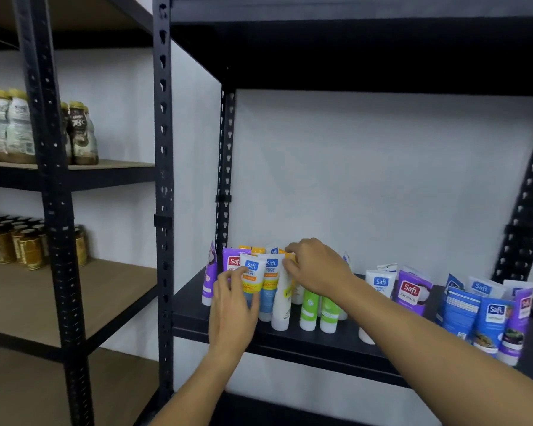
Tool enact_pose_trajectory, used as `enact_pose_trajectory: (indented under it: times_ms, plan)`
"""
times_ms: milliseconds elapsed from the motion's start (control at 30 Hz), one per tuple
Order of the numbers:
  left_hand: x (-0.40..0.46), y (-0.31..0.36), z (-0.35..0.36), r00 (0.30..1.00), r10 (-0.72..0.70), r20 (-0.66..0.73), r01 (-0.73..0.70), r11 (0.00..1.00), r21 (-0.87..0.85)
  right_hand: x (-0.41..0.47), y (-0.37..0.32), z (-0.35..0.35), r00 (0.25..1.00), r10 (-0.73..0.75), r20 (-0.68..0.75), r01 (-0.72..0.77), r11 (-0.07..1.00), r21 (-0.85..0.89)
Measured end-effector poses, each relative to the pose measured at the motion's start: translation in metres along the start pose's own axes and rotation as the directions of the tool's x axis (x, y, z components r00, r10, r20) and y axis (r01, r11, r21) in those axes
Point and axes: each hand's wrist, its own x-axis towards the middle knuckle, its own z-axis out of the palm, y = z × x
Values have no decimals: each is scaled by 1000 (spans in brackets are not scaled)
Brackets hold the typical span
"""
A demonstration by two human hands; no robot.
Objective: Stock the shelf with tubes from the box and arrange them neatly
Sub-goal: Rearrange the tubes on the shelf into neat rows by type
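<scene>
Shelf partly stocked, tidying under way
Your left hand grips a front tube; your right hand pinches tube tops behind. Tubes on the shelf stand loosely; box unseen

Glossy plastic tubes on a matt black metal shelf; wood-look boards alongside.

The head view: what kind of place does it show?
Probably a shop stockroom: black slotted metal racks, standing Safi cosmetic tubes being arranged by both hands, and rows of yellow-capped drink bottles.
</scene>
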Motion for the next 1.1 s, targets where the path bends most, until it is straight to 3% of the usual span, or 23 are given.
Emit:
enact_pose_trajectory:
  times_ms: [267,433,667,833,1100]
  plan:
    - [74,36,-43,988,145,-52,-141,987,75,15,26,-48,999,45,-11,-46,986,-158]
    - [122,55,-44,980,107,169,-117,992,50,36,37,-67,998,57,27,-50,978,-204]
    - [160,67,-23,900,73,430,-138,983,121,68,45,-69,995,28,96,-6,975,-222]
    - [179,58,-5,785,-33,619,-103,978,183,87,53,-53,984,32,177,4,980,-200]
    - [196,44,16,662,-80,745,-116,971,207,104,62,-14,940,81,332,-20,983,-182]
